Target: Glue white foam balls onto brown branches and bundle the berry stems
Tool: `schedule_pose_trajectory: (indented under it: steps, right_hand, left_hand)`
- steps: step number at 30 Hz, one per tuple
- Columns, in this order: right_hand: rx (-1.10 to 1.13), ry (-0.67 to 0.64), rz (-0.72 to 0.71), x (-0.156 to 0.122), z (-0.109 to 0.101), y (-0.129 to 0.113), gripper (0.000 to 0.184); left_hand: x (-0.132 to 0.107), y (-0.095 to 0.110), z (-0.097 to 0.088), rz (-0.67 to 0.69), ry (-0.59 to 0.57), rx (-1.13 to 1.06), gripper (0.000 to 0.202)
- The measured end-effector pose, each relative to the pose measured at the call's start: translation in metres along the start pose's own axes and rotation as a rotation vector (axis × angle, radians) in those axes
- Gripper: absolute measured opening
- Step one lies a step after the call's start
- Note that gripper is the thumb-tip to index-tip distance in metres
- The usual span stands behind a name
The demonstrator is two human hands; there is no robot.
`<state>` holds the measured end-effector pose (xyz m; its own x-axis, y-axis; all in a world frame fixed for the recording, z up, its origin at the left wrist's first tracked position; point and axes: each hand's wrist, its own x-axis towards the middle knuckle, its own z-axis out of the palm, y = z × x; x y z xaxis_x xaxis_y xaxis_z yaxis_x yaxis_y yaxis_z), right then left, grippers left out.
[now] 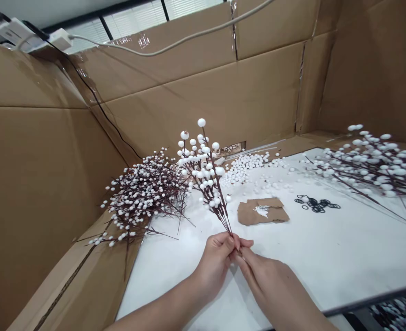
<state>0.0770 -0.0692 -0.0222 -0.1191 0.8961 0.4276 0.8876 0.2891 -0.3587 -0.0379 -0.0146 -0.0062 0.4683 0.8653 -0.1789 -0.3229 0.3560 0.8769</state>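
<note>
Hands [220, 262] pinch a berry spray [206, 177] in a cardboard box [203, 105].

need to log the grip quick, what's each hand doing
left hand: closed, pinching the stem of the white berry spray
right hand: closed, fingertips on the same stem

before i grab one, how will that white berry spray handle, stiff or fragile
The white berry spray is probably fairly stiff: pinched at its base by the left hand and right hand, it stands up without drooping. It is likely light, as the balls look like foam. It may shed, given the loose white balls nearby.
</note>
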Motion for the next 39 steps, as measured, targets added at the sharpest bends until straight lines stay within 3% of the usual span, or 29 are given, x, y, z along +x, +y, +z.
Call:
schedule_pose_trajectory:
  steps: [8, 14, 22, 25, 31, 39]
  right_hand:
    - [0.153, -0.111, 0.186, -0.016, -0.023, 0.031, 0.033]
    - [0.229, -0.175, 0.314, -0.015, -0.03, 0.052, 0.032]
    - [0.213, -0.003, 0.441, -0.023, -0.035, 0.078, 0.033]
    - [0.25, 0.029, 0.416, -0.022, -0.038, 0.072, 0.032]
    - [0.44, -0.079, 0.308, 0.003, -0.044, 0.037, 0.03]
    - [0.582, -0.075, 0.199, 0.029, -0.042, 0.008, 0.026]
  left_hand:
    - [0.008, 0.004, -0.004, 0.04, 0.068, -0.066, 0.033]
    - [0.008, 0.002, -0.004, 0.028, 0.023, -0.082, 0.032]
    - [0.008, 0.005, -0.002, -0.003, 0.046, -0.046, 0.034]
    - [0.008, 0.006, -0.002, -0.02, 0.04, -0.045, 0.033]
    - [0.007, 0.005, -0.004, -0.052, -0.018, -0.03, 0.03]
    - [0.007, 0.004, -0.004, -0.041, -0.087, 0.017, 0.035]
